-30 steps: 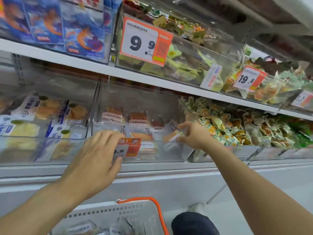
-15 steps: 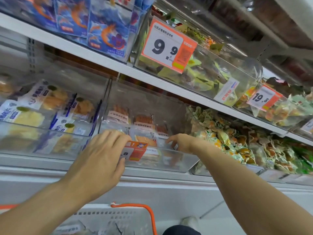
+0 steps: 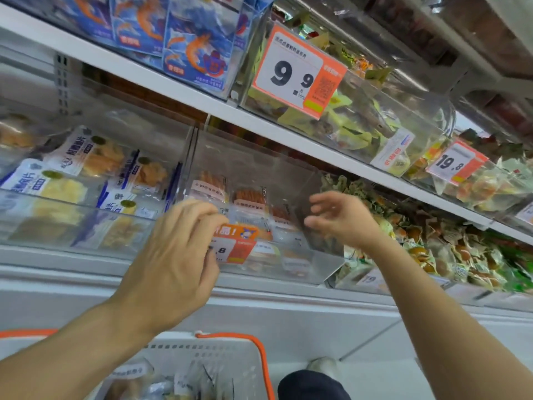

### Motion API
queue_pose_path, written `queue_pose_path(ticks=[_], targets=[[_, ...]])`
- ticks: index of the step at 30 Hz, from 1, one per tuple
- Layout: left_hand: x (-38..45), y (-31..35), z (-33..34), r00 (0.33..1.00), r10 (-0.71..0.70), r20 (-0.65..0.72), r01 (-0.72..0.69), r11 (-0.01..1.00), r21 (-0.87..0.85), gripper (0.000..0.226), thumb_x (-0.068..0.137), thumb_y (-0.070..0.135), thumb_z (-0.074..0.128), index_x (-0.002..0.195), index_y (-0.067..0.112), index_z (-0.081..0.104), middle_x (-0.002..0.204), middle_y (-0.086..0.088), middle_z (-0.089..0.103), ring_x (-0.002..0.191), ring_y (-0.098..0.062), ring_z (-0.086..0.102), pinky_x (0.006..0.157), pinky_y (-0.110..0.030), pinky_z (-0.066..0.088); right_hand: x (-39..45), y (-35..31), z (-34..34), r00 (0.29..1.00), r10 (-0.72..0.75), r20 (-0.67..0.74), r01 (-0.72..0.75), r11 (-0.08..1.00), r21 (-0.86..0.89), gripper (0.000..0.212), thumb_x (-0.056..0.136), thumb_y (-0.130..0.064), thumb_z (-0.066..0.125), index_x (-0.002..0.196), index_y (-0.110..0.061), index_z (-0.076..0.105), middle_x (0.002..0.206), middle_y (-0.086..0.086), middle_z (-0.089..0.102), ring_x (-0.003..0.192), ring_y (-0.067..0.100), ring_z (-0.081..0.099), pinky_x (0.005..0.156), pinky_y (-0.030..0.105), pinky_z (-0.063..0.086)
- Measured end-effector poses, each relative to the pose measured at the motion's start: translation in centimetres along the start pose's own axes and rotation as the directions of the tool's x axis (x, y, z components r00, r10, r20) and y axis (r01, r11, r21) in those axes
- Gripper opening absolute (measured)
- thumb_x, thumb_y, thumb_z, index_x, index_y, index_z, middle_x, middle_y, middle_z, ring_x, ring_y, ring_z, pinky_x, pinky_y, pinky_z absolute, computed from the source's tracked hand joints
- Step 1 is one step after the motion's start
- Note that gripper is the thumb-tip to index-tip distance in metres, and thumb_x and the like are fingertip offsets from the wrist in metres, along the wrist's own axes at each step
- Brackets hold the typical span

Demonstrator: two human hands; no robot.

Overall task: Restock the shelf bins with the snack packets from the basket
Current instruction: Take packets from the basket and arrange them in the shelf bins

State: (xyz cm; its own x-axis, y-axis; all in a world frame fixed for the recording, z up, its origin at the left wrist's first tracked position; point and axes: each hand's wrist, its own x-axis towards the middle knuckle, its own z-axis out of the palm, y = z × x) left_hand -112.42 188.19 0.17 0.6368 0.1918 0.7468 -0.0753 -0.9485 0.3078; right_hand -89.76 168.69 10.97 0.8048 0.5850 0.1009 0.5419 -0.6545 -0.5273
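A clear shelf bin on the lower shelf holds sausage snack packets lying flat. My left hand grips the bin's front wall beside its orange price tag, fingers curled over the rim and thumb on the front. My right hand hovers at the bin's right side with loosely spread fingers, holding nothing. Below, the white basket with an orange handle holds more snack packets.
A bin of blue-and-white chip packets stands to the left, and bins of small wrapped snacks to the right. The shelf above carries a green-packet bin with a 9.9 tag. A shoe shows below.
My right hand has pulled up out of the bin, and its fingers have spread. My left hand has stayed on the bin's front. The view has tilted upward.
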Motion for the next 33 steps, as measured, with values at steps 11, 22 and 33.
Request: queue_pose_path(ticks=[11,22,33], targets=[[-16.4,-0.8,4.7,0.543,-0.372,0.753,0.345,0.916,0.204,0.008,0.092,0.028,0.047,0.087,0.024,0.052,0.096,-0.004,0.065,0.089,-0.029,0.064,0.069,-0.035,0.049,-16.7,2.2,20.5,0.654,0.289,0.699,-0.560,0.806,0.191,0.027,0.084,-0.024,0.080,0.104,-0.010,0.070,0.104,0.016,0.073,0.091,0.027,0.071,0.083,0.036,0.059],[-32.5,0.6,4.8,0.165,-0.459,0.873,0.290,0.869,0.402,0.051,0.089,0.023,0.055,0.139,0.029,0.042,0.136,-0.001,0.040,0.117,-0.025,0.051,0.096,-0.040,0.048,-26.5,7.3,37.1,0.609,0.556,0.566,-0.464,0.828,-0.314,0.061,0.091,-0.031,0.064,0.139,-0.003,0.038,0.124,0.012,0.052,0.111,0.028,0.055,0.088,0.038,0.052],[-31.3,1.2,6.4,0.154,-0.541,0.827,0.699,0.651,0.295,0.027,0.092,0.027,0.062,0.119,0.023,0.057,0.117,0.008,0.043,0.099,-0.010,0.059,0.099,-0.033,0.049,-24.7,6.9,35.7,0.534,0.542,0.648,-0.369,0.840,-0.398,0.025,0.093,-0.035,0.064,0.090,-0.011,0.060,0.084,0.004,0.064,0.069,0.016,0.059,0.060,0.028,0.050]])
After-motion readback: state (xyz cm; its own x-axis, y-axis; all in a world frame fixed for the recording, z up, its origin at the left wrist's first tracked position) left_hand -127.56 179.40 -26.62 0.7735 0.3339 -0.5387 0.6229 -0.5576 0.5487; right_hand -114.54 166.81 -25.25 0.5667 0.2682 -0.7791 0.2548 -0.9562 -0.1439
